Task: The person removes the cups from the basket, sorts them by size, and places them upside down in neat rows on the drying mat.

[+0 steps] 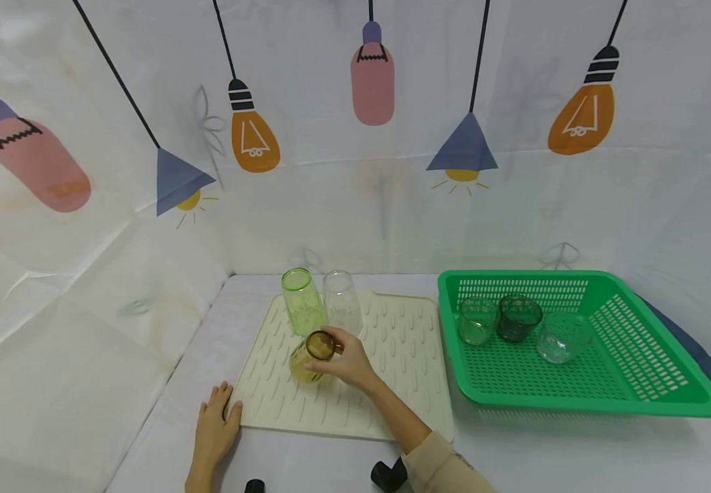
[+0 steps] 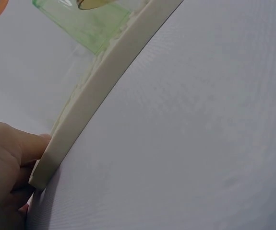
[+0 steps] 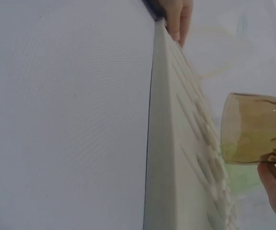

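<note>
My right hand (image 1: 349, 359) grips an amber glass (image 1: 307, 359) near its rim, over the left half of a cream ridged drying mat (image 1: 392, 383). In the right wrist view the amber glass (image 3: 248, 129) lies on its side, its base toward the mat. My left hand (image 1: 215, 424) rests at the mat's front left corner, fingers fairly straight, the thumb touching the corner. The left wrist view shows that thumb (image 2: 32, 145) against the mat's edge (image 2: 87, 98). Behind the amber glass, a green glass (image 1: 303, 305) and a clear glass (image 1: 343, 305) stand upside down on the mat.
A green plastic basket (image 1: 577, 402) sits to the right with a light green glass (image 1: 475, 329), a dark glass (image 1: 518, 323) and a clear glass (image 1: 559, 342) inside. Black objects (image 1: 389, 476) lie at the front edge. A white lamp-printed cloth (image 1: 343, 192) hangs behind.
</note>
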`<action>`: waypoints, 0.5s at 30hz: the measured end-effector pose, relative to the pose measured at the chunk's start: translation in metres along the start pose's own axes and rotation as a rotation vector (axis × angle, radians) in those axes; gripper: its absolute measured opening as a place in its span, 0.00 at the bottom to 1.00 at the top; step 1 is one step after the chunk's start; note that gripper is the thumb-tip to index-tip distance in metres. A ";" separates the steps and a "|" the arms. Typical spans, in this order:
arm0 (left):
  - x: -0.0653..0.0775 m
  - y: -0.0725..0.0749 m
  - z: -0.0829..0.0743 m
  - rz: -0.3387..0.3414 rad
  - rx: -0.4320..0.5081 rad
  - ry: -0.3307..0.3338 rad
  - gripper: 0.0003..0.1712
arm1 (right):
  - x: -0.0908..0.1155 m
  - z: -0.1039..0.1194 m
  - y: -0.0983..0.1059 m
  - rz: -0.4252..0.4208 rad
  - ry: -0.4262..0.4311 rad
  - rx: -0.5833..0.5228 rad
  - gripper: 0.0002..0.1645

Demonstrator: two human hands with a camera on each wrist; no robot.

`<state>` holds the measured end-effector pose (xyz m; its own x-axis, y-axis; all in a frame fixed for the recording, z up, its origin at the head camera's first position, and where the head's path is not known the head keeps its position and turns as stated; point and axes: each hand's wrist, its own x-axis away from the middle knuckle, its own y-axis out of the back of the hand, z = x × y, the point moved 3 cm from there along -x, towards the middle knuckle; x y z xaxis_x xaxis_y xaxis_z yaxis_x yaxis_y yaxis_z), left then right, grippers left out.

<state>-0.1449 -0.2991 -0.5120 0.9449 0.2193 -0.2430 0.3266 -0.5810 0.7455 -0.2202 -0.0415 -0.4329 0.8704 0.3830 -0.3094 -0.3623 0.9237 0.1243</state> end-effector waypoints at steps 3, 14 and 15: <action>0.000 0.000 0.000 -0.012 0.001 -0.009 0.25 | -0.004 -0.005 -0.008 -0.010 0.004 0.010 0.37; 0.001 0.001 -0.003 -0.017 0.014 -0.016 0.26 | -0.020 -0.050 -0.028 -0.027 0.057 0.140 0.41; 0.000 0.002 -0.003 -0.020 0.014 -0.017 0.26 | -0.022 -0.051 -0.029 -0.022 0.062 0.147 0.41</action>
<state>-0.1439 -0.2976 -0.5086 0.9384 0.2174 -0.2687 0.3456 -0.5879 0.7314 -0.2459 -0.0763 -0.4783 0.8535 0.3664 -0.3706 -0.2870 0.9240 0.2525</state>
